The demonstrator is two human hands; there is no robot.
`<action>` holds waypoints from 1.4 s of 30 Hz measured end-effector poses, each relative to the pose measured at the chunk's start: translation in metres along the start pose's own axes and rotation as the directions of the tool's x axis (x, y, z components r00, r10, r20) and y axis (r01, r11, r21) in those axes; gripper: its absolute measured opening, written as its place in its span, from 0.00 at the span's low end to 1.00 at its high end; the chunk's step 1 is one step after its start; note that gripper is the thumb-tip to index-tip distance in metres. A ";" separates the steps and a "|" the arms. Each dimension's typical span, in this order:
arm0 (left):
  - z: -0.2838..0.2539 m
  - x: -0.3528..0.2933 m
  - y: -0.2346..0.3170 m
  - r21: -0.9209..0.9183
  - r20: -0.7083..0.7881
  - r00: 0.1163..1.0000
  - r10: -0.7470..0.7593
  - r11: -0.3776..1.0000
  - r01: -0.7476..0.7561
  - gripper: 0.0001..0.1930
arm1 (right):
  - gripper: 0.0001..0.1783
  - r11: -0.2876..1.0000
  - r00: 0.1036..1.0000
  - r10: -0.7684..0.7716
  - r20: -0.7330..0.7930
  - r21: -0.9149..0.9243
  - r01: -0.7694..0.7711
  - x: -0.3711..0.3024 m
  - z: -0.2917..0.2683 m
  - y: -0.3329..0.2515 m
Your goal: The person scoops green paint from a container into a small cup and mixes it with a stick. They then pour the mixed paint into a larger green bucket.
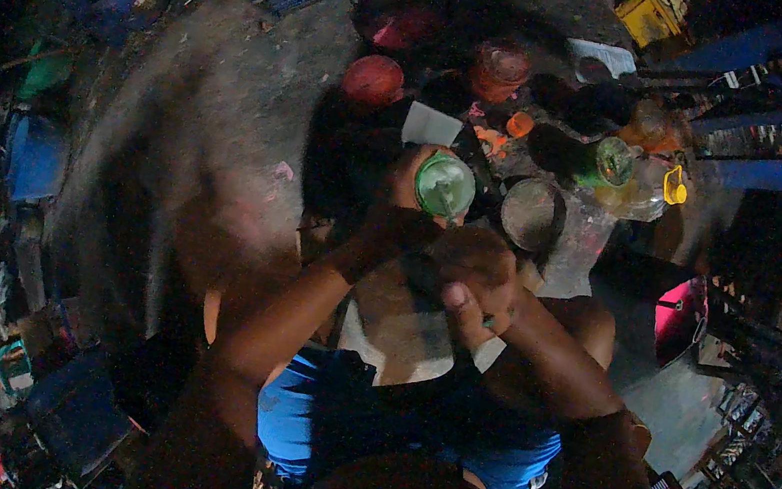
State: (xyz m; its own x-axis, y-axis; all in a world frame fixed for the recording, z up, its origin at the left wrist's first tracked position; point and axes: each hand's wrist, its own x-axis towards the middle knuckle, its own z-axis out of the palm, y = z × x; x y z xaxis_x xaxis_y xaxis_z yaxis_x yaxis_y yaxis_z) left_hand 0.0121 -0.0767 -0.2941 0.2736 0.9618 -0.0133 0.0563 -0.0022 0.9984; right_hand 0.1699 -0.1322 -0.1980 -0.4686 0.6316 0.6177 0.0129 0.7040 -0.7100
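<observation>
Container (445, 189), round and green-rimmed, is resting in my left grip (403, 181), which is curving around its side. Just nearer my body, my right grip (476, 267) is curling closed; I cannot tell what, if anything, it is grasping. A round grey vessel (529, 213) is standing just to the right. Toward the far side of the floor (285, 77), a red bowl (373, 78) and red bucket (500, 71) are sitting, with a yellow-topped jug (635, 200) standing farther right.
</observation>
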 end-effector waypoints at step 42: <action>-0.055 -0.043 0.013 0.457 0.023 0.994 0.105 0.883 -0.104 0.26 | 0.30 0.774 0.698 0.632 -0.338 0.235 -0.587 -0.006 0.012 -0.013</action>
State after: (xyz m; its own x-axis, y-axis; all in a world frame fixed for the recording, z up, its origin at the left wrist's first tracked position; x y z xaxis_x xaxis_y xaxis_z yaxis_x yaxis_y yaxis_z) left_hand -0.0521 -0.1031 -0.2773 0.3004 0.9495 0.0905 0.4600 -0.2274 0.8583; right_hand 0.1621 -0.1492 -0.1960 -0.0199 0.9951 0.0967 0.0774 0.0980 -0.9922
